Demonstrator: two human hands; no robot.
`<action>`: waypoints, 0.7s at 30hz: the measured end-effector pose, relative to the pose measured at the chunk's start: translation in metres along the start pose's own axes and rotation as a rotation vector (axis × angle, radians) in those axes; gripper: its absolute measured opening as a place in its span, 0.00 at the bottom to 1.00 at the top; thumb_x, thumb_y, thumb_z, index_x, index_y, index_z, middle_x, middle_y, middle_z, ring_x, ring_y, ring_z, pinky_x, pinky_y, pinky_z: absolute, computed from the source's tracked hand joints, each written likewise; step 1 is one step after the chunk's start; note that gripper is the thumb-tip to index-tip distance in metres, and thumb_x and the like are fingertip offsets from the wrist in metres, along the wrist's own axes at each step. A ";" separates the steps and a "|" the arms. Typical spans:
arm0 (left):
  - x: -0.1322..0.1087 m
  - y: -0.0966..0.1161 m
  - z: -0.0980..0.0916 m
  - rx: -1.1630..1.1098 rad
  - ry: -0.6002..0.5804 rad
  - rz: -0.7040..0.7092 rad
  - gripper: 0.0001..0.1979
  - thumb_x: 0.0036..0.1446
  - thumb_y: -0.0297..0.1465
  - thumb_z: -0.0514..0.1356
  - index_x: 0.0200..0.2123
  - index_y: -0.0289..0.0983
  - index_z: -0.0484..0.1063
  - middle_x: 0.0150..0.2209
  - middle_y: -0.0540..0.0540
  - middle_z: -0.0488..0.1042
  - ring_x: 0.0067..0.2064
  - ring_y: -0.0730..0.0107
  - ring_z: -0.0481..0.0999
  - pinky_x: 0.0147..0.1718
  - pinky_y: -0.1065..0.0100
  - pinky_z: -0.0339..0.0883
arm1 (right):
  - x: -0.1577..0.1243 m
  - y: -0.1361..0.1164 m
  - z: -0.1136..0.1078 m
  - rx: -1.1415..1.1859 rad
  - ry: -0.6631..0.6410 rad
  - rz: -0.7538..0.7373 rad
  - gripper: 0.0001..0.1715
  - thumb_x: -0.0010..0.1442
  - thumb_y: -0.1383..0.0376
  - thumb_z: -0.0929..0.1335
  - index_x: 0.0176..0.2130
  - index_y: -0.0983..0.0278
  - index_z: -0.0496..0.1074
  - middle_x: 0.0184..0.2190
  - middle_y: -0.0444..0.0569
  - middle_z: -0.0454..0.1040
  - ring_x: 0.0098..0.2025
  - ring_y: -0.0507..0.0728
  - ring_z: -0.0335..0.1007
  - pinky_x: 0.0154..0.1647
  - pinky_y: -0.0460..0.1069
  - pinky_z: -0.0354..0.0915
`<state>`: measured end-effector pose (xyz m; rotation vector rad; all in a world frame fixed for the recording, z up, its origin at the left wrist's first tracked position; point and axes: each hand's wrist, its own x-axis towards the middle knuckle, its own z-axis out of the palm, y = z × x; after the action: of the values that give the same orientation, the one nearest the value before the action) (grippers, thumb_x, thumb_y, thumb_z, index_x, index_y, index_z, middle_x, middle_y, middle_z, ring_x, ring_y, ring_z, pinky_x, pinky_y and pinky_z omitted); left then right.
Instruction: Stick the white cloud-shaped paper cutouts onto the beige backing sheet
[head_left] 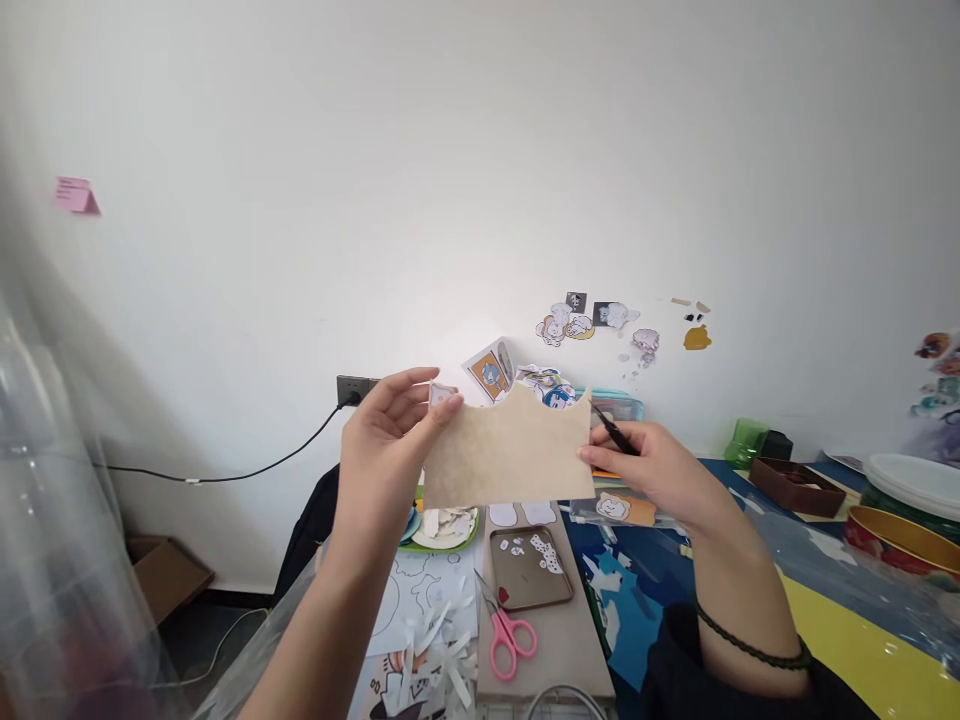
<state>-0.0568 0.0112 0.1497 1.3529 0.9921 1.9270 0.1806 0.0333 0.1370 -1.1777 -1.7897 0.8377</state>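
Note:
A beige sheet of paper point(510, 455) with a scalloped top edge is held up in front of the wall, above the table. My left hand point(394, 430) pinches its upper left corner, thumb in front. A small pale cutout point(442, 394) with a drawn outline shows at that thumb; whether it is stuck to the sheet I cannot tell. My right hand point(645, 460) grips the sheet's right edge between thumb and fingers. The same hand holds a slim black pointed tool point(616, 434), like tweezers, its tip near the sheet's upper right corner.
Below lie pink-handled scissors point(513, 640), a brown tray point(531, 568) with small white cutouts, and paper strips point(439, 650). A green-rimmed plate point(450, 540) holds scraps. At right stand a brown box point(795, 487) and a round tin point(907, 540). Stickers point(577, 325) cling to the wall.

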 end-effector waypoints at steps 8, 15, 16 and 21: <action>0.000 0.000 0.002 0.045 -0.053 -0.038 0.18 0.45 0.37 0.66 0.42 0.40 0.72 0.29 0.50 0.72 0.35 0.69 0.73 0.31 0.72 0.64 | -0.010 -0.007 -0.008 -0.072 0.047 -0.015 0.15 0.52 0.54 0.68 0.27 0.64 0.69 0.26 0.45 0.68 0.31 0.54 0.64 0.32 0.47 0.60; 0.000 0.002 0.001 0.159 -0.102 -0.065 0.12 0.47 0.36 0.64 0.37 0.41 0.75 0.28 0.50 0.71 0.34 0.68 0.72 0.30 0.71 0.63 | -0.012 -0.007 -0.012 -0.146 0.009 -0.037 0.18 0.51 0.51 0.68 0.27 0.64 0.71 0.23 0.45 0.68 0.28 0.55 0.64 0.30 0.49 0.62; 0.001 0.000 0.000 0.161 -0.123 -0.070 0.11 0.48 0.37 0.64 0.36 0.41 0.76 0.31 0.49 0.73 0.36 0.67 0.72 0.31 0.70 0.64 | -0.012 -0.006 -0.013 -0.147 0.005 -0.036 0.18 0.52 0.52 0.68 0.26 0.64 0.71 0.23 0.45 0.67 0.28 0.55 0.64 0.30 0.49 0.62; 0.005 -0.008 -0.005 0.147 -0.145 -0.094 0.12 0.49 0.41 0.63 0.34 0.40 0.78 0.43 0.44 0.77 0.44 0.61 0.73 0.38 0.68 0.67 | -0.012 -0.001 -0.019 -0.177 -0.033 -0.010 0.17 0.55 0.52 0.65 0.26 0.63 0.68 0.25 0.44 0.66 0.31 0.54 0.63 0.34 0.49 0.60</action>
<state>-0.0625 0.0183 0.1450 1.4776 1.1232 1.6891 0.1996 0.0240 0.1428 -1.2729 -1.9271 0.7081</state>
